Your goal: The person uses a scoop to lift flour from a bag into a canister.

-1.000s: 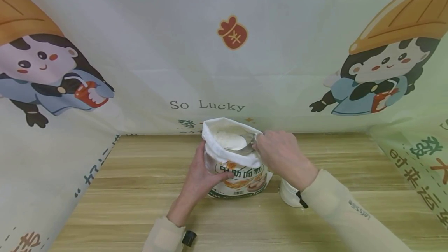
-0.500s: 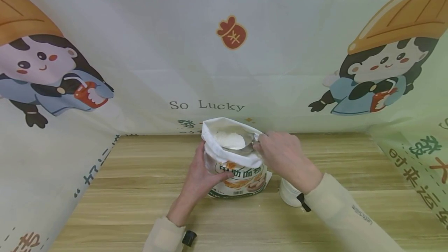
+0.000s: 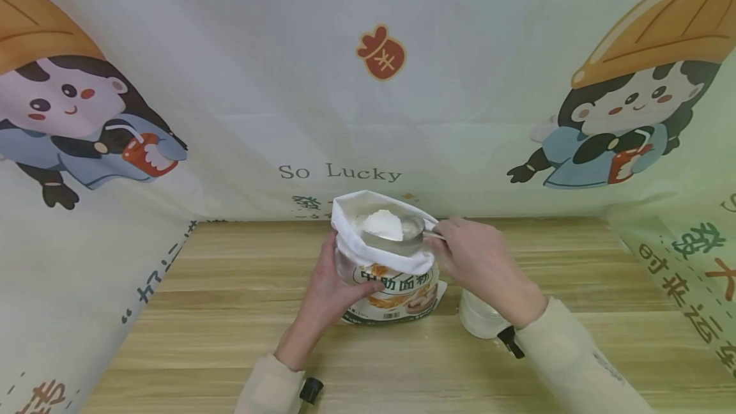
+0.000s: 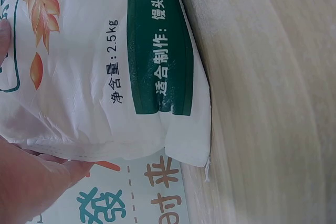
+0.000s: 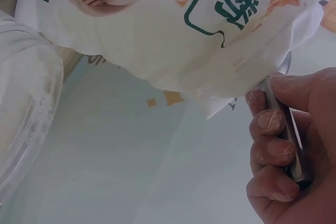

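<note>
1. Left hand [image 3: 326,286]: grasps the flour bag by its left side, thumb across the printed front; the farther fingers are partly hidden.
2. Flour bag [image 3: 397,302]: stands upright on the table [image 3: 213,312], mouth open, rim folded outward. It lies against the left hand and just below and to the left of the right hand.
3. White powder [image 3: 384,225]: heaped in the spoon, within the bag's mouth. The step in hand appears to be scooping; the next move probably calls for a level lift clear of the rim, while the bag is steadied.
4. Metal spoon [image 3: 413,227]: bowl inside the mouth, handle leading out over the right rim. Whether the bowl touches powder beneath cannot be told.
5. Right hand [image 3: 474,254]: fingers curled firmly round the handle.
6. Clear tub [image 3: 482,318]: near the bag's right side, partly beneath the right forearm; whitish inside.
</note>
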{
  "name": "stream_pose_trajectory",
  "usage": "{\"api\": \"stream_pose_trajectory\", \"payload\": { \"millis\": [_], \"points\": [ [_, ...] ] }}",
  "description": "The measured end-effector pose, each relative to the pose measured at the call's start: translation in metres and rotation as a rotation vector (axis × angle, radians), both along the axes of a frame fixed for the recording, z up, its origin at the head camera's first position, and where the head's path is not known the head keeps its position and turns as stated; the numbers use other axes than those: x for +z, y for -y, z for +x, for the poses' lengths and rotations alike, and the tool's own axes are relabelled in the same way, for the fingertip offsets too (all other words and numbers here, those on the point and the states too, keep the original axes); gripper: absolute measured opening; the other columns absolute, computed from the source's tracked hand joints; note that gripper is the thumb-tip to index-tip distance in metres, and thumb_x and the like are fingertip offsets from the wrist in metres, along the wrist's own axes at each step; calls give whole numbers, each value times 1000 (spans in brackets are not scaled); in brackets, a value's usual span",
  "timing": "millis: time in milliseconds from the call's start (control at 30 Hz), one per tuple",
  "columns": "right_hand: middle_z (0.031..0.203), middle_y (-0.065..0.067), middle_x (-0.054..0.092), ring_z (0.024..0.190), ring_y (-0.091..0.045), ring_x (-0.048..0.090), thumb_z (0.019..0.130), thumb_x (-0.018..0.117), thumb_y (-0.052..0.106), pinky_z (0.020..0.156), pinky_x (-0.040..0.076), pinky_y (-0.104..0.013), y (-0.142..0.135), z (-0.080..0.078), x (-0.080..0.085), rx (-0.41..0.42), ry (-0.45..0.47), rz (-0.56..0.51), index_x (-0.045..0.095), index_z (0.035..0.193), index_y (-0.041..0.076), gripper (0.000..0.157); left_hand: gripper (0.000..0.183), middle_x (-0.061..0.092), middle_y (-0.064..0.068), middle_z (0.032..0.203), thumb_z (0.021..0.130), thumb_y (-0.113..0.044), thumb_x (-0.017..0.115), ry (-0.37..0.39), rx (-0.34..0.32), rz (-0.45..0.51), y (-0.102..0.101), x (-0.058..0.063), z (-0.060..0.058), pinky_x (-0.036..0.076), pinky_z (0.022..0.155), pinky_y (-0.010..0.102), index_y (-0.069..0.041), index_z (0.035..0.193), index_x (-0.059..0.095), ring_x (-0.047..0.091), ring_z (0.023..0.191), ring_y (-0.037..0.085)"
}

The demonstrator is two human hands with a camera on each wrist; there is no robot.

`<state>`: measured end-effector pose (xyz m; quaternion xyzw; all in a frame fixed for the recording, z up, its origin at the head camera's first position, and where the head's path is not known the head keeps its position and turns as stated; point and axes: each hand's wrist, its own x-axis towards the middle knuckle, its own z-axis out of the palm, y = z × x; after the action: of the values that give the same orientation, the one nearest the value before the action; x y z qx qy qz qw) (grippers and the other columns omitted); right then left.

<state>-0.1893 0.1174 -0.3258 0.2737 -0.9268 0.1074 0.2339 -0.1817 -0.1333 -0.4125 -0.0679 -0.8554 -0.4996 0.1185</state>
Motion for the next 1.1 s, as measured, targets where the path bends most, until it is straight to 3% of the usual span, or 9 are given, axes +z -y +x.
{"api": "stream_pose_trajectory", "payload": {
  "millis": [167, 567, 767, 1100],
  "points": [
    [71, 2, 53, 58, -15, 47, 93, 65, 26, 48, 41, -32, -8, 1, 0, 18, 33, -49, 64, 88, 9, 18, 116, 47, 4, 137, 55, -32, 94, -12, -10, 8, 0, 0, -1, 43, 100, 52, -20, 148, 27, 50, 119, 29],
    [88, -1, 66, 72, -14, 57, 93, 65, 25, 61, 50, -34, -20, 5, -5, 41, 101, -159, 69, 100, 10, 17, 118, 46, 5, 139, 55, -31, 94, -18, -22, 17, 0, -2, -1, 41, 102, 53, -20, 150, 25, 47, 123, 30],
    [84, 3, 63, 69, -11, 53, 94, 65, 23, 60, 47, -29, -27, 9, -4, 70, 125, -227, 70, 101, 10, 15, 118, 46, 4, 138, 55, -33, 94, -24, -23, 18, 0, -2, -1, 41, 102, 51, -20, 150, 25, 48, 122, 28],
    [79, 5, 59, 67, -10, 51, 94, 64, 21, 58, 46, -28, -39, 13, -3, 107, 104, -247, 69, 100, 10, 13, 118, 46, 5, 138, 56, -34, 94, -21, -29, 25, 1, -2, -2, 40, 104, 50, -19, 150, 24, 47, 124, 28]
  ]
}}
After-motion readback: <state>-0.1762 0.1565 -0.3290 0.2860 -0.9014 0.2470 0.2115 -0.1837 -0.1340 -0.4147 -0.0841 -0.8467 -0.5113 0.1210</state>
